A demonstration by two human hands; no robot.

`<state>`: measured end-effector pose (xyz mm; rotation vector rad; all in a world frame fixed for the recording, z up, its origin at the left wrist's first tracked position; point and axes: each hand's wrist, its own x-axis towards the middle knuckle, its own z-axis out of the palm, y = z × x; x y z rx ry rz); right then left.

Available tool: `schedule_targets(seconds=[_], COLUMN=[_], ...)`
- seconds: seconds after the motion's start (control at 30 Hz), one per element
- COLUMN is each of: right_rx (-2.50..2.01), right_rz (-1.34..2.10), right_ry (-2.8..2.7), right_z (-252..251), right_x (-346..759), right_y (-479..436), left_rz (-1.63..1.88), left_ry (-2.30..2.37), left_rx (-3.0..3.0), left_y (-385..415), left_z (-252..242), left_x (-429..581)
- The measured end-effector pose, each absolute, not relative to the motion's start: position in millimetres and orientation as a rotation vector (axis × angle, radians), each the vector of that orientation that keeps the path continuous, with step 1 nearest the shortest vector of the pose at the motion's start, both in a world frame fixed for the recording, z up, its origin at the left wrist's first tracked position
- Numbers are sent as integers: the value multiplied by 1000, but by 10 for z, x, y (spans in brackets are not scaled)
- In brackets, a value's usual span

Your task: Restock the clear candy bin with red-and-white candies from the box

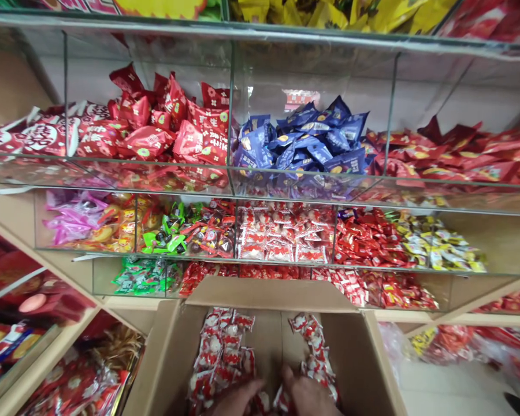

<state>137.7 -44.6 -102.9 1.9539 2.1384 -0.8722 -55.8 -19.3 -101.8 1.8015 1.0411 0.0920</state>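
Touching glossy pillow-shaped packets (214, 345): hands (236, 398) (309, 396)

Your left hand (238, 397) and right hand (308, 396) were inside an open cardboard box (268, 293), among red-and-white packets (216, 345), before stocked glass shelves (286, 200).

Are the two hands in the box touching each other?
Apart. The head view shows a gap between the left hand and the right hand, with the cardboard box showing brown between them.
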Motion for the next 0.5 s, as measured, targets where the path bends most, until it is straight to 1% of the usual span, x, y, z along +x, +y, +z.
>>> schedule_targets(seconds=[0.1, 0.17, 0.23, 0.3, 0.37, 0.43, 0.5], right_rx=[2031, 2090, 2174, 2341, 2501, 2555, 2556], right_rz=[-1105, -1187, -1258, -1444, -1860, -2337, -2644], right_ry=[2314, 2463, 2610, 2686, 2608, 2365, 2124], right_z=[-673, -480, -336, -232, -156, -96, -51], right_x=[1289, 1249, 1239, 1265, 1314, 1363, 1394], right_y=[-361, -336, -326, -317, -302, -285, -274], left_rz=[333, 447, 534, 631, 757, 844, 877], left_ry=[1064, 1028, 1046, 1076, 1098, 1081, 1038], left_rx=[1559, 1435, 1399, 1351, 1171, 939, 799], left_y=[-153, -109, -57, -5, 42, 77, 95], left_z=[-778, -595, -405, -229, -85, 18, 86], left_x=[-430, -331, -247, -187, -147, -119, -96])
